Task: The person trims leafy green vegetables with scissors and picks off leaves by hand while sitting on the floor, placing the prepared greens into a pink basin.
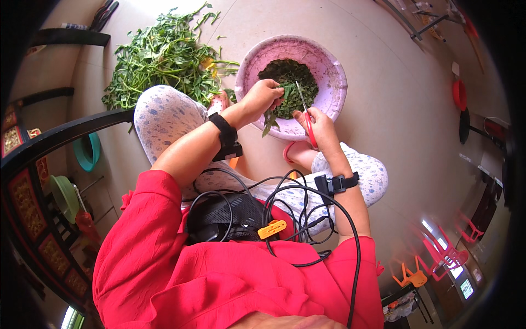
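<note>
Over the near left part of a pink plastic basin (336, 88), my left hand (263, 97) grips a small bunch of green leaves (289, 89), some of which hang down past the basin's rim. My right hand (316, 123) holds red-handled scissors (304, 100) at the basin's near right rim. Their blades point away from me, just right of the bunch; whether the blades are apart is hard to tell. Chopped leaves (294, 107) fill the bottom of the basin, darker at the far side. A large heap of leafy green stems (164, 61) lies on the floor to the left.
Black cables (306, 187) with an orange clip (272, 229) loop across my lap. A dark wooden furniture bar (74, 133) runs beside my left knee. A teal basin (87, 151) stands at the left; a red bowl (459, 94) and an orange stool (411, 276) are at the right.
</note>
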A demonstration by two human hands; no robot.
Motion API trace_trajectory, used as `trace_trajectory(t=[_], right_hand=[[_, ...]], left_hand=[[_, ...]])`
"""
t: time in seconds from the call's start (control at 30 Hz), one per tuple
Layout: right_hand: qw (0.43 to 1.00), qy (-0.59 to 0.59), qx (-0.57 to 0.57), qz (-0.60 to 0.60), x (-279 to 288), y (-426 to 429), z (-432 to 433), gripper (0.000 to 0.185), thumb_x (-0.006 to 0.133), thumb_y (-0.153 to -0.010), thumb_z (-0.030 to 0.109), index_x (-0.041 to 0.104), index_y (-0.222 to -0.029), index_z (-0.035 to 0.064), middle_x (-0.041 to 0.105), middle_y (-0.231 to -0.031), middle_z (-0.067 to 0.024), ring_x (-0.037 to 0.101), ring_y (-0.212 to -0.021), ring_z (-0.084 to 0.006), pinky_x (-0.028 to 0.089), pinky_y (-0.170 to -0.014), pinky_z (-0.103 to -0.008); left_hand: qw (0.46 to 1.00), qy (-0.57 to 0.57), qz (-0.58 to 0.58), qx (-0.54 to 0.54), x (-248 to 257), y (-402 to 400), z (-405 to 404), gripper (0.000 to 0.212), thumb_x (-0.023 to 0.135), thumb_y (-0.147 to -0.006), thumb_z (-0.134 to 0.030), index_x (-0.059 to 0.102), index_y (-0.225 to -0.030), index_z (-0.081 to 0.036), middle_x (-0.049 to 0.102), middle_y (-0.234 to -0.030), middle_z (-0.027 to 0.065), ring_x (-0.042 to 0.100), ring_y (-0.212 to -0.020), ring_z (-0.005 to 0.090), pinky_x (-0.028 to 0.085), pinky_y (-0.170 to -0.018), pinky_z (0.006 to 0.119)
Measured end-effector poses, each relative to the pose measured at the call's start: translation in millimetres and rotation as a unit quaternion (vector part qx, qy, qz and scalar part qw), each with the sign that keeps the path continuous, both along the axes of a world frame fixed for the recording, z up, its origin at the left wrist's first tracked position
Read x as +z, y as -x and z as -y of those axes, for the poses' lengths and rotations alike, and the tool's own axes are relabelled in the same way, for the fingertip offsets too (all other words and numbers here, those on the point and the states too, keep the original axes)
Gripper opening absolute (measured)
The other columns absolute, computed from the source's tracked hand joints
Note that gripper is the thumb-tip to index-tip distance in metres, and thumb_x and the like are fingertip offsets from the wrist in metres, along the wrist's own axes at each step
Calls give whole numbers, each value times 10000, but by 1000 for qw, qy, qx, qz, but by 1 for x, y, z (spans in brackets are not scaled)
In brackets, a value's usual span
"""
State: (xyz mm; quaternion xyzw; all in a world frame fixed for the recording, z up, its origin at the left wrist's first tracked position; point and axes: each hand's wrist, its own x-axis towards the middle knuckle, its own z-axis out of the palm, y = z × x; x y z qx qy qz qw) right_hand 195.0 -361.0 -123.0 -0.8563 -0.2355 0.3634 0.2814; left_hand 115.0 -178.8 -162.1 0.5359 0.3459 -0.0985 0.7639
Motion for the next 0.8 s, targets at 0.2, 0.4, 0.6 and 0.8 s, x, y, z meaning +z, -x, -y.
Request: trace_trajectory(t=[0.2, 0.4, 0.6, 0.8], right_hand=[[998, -51, 40, -9, -17, 3, 6, 517, 553, -888, 525, 530, -929, 11, 569, -682, -116, 554, -627, -188, 450, -589, -318], [997, -48, 43, -39, -13, 3, 1, 508, 552, -893, 517, 521, -921, 11, 541, -682, -102, 495, -631, -176, 434, -603, -321], [996, -85, -5, -2, -10, -1, 2, 513, 599, -865, 513, 522, -826, 7, 510, -645, -82, 441, -603, -153, 408, -572, -315], [996, 7, -41, -77, 0, -4, -1, 542, 632, -820, 546, 574, -797, 8, 596, -675, -166, 549, -608, -268, 450, -598, -378]], left_hand=[[997, 35, 26, 71, 5, -2, -1, 148, 626, -888, -153, 572, -945, -27, 616, -815, 31, 528, -651, 83, 434, -574, 226], [998, 35, 43, 16, 10, 0, 1, 142, 661, -864, -128, 555, -885, -35, 603, -757, 39, 535, -596, 86, 418, -502, 224], [981, -171, 62, -72, 11, -1, 8, 262, 692, -838, -162, 577, -981, 24, 620, -756, 46, 560, -610, 99, 457, -536, 251], [993, -109, -31, -25, 14, 0, 3, 268, 675, -852, -173, 573, -995, 30, 648, -762, 68, 603, -630, 119, 486, -539, 263]])
